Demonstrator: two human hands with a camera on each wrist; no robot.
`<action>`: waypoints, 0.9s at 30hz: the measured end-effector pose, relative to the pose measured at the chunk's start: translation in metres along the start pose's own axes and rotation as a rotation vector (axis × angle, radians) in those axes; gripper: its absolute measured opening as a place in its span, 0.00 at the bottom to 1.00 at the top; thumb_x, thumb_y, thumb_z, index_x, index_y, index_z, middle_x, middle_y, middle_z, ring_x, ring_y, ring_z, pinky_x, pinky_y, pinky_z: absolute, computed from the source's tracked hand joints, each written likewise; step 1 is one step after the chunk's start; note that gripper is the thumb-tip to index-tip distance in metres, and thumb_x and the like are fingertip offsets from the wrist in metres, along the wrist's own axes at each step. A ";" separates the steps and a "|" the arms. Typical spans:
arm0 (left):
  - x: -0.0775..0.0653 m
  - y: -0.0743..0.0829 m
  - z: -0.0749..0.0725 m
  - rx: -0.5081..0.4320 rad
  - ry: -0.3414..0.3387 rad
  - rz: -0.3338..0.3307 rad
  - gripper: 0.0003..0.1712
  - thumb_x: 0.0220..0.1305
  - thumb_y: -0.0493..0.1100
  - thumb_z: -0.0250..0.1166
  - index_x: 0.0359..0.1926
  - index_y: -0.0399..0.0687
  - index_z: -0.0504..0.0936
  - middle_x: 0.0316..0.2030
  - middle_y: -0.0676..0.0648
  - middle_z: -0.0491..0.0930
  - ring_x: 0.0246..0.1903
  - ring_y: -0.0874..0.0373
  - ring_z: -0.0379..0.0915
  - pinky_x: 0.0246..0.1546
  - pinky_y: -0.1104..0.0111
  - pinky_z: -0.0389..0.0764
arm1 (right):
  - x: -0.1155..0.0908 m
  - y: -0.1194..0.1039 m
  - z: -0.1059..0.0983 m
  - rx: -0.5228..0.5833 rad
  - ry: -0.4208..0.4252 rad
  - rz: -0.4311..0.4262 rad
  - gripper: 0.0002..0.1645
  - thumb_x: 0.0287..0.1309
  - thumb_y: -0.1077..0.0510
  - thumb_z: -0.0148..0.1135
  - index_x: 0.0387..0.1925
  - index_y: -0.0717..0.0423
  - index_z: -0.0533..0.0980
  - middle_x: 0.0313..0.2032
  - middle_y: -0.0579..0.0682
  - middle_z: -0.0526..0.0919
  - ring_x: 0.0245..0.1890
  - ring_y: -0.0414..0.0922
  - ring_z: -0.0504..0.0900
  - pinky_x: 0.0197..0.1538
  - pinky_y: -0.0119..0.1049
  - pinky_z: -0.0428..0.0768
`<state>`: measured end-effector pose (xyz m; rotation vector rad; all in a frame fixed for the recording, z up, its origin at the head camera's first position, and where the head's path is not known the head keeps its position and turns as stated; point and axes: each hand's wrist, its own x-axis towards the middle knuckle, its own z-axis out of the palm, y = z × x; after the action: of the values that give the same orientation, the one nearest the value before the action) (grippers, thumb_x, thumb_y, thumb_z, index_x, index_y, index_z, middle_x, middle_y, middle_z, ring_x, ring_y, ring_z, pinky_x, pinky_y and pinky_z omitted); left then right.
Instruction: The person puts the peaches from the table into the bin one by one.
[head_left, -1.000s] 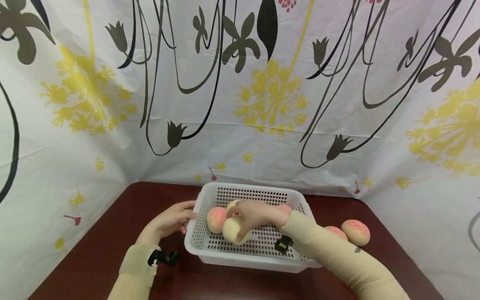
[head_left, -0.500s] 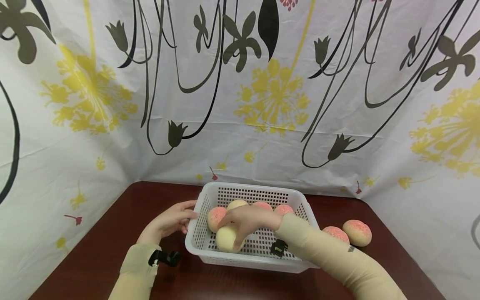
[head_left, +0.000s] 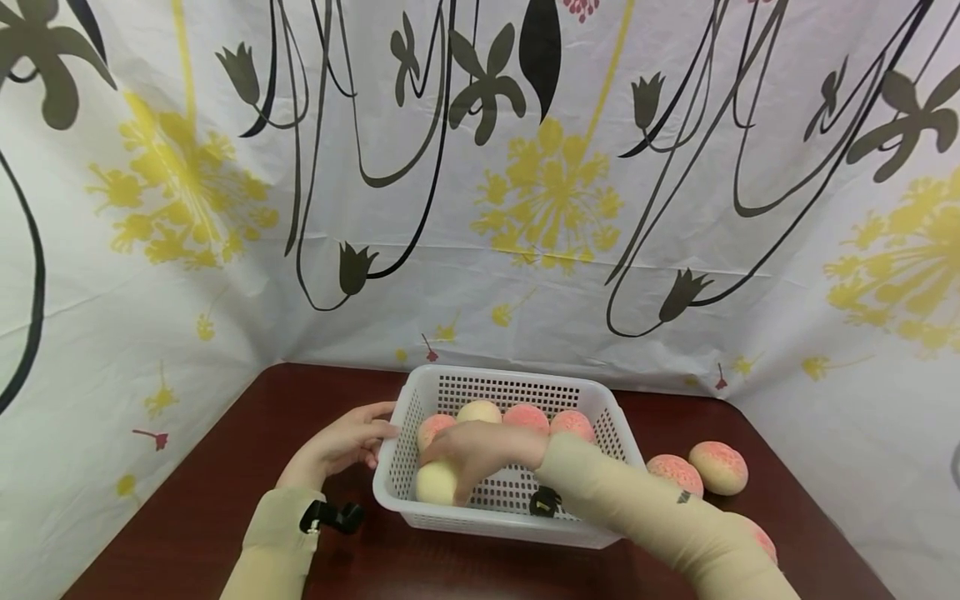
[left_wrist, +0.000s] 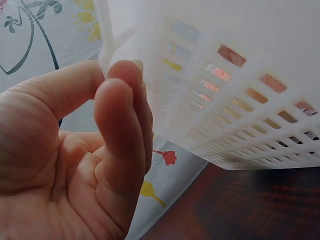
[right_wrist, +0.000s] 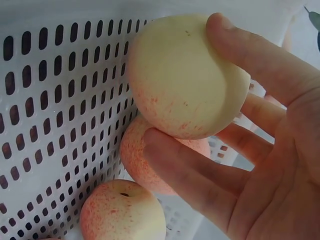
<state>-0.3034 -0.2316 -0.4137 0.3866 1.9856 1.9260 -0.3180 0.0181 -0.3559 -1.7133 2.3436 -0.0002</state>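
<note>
Right hand (head_left: 480, 450) grips peach (head_left: 437, 482) inside basket (head_left: 510, 527); left hand (head_left: 341, 446) fingers straight against wall.

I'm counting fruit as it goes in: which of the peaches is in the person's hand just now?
The pale yellowish peach at the basket's near-left corner, gripped by the right hand. The pinker peaches along the far wall lie untouched.
</note>
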 end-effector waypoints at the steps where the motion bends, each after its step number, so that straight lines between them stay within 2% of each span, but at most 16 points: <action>1: 0.000 0.000 0.000 0.000 0.000 0.000 0.39 0.67 0.39 0.59 0.73 0.33 0.53 0.45 0.32 0.80 0.16 0.63 0.72 0.19 0.72 0.78 | 0.001 -0.001 0.000 0.004 0.005 -0.002 0.42 0.34 0.53 0.80 0.58 0.46 0.76 0.48 0.37 0.80 0.48 0.33 0.74 0.51 0.25 0.69; 14: 0.002 0.000 -0.001 0.003 -0.010 0.008 0.39 0.67 0.39 0.59 0.73 0.33 0.52 0.42 0.35 0.81 0.16 0.64 0.72 0.19 0.72 0.78 | 0.009 -0.003 0.006 0.004 0.031 -0.030 0.43 0.34 0.57 0.79 0.59 0.46 0.76 0.50 0.39 0.79 0.47 0.32 0.73 0.50 0.22 0.68; 22: 0.003 0.000 -0.001 0.010 -0.008 0.000 0.39 0.67 0.40 0.59 0.73 0.34 0.52 0.43 0.35 0.81 0.17 0.63 0.72 0.19 0.71 0.78 | 0.011 -0.001 0.008 0.003 0.049 -0.045 0.43 0.35 0.56 0.80 0.59 0.46 0.76 0.51 0.39 0.79 0.49 0.32 0.73 0.52 0.22 0.68; 27: 0.003 -0.001 -0.001 0.015 0.000 -0.008 0.39 0.67 0.40 0.59 0.73 0.34 0.52 0.44 0.35 0.81 0.17 0.62 0.72 0.19 0.71 0.78 | 0.011 -0.002 0.008 0.039 0.046 -0.008 0.43 0.36 0.56 0.80 0.59 0.47 0.74 0.53 0.39 0.78 0.51 0.33 0.73 0.53 0.23 0.68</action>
<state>-0.3060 -0.2314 -0.4148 0.3813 1.9994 1.9077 -0.3176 0.0085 -0.3658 -1.7222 2.3534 -0.0864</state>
